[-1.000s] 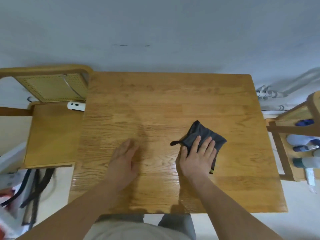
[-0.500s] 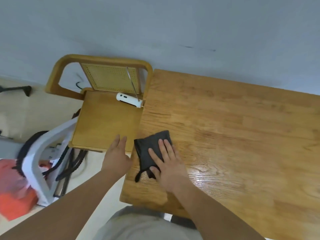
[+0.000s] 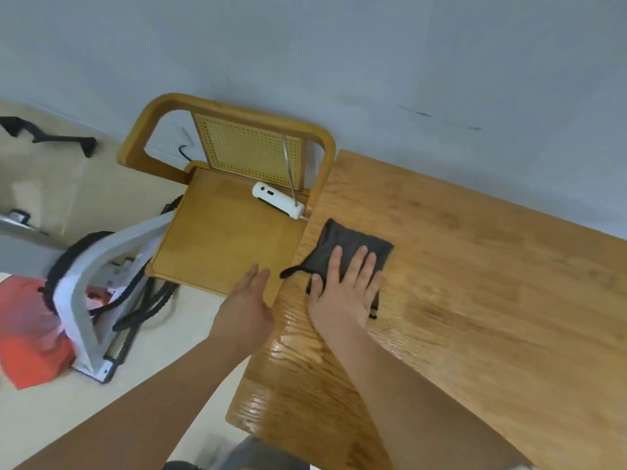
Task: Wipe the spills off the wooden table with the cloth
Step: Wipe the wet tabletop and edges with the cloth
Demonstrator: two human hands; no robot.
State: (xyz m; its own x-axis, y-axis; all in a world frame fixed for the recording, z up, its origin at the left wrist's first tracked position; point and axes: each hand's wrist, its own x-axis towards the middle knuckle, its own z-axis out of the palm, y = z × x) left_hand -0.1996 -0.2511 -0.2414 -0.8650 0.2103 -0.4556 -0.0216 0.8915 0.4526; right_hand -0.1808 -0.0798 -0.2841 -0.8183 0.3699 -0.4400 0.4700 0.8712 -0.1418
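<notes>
Begins at 6 o'clock with a glossy, wet-looking sheen (image 3: 298,354) on the near corner of the wooden table (image 3: 492,317). Reads it, as a judgement, as a damp trail from wiping rather than an untouched spill; cannot tell for certain.

Farther up, presses the right hand (image 3: 342,293) flat onto the dark cloth (image 3: 353,240), fingers straight and slightly spread. Covers only the cloth's near half, leaving the far half showing at 12 o'clock from the knuckles and a thin loop at 9 o'clock. Keeps the left hand (image 3: 246,308) open and holding nothing, fingers straight and together, at 9 o'clock from the right hand, just off the table's left edge and over the near corner of the chair (image 3: 224,239) seat. Cannot tell whether it touches the wood.

Against half a second ago, finds the cloth slid along the left edge toward 12 o'clock, away from the near corner. Against a second ago, finds it carried from mid-table to this edge. Suggests a pass working up the left margin, with the far corner and the broad side at 3 o'clock perhaps left to check.

Beyond, at 11 o'clock from the cloth, notes a white device (image 3: 276,200) on the chair seat, just beside the table edge. Worth stopping the stroke short of it.
</notes>
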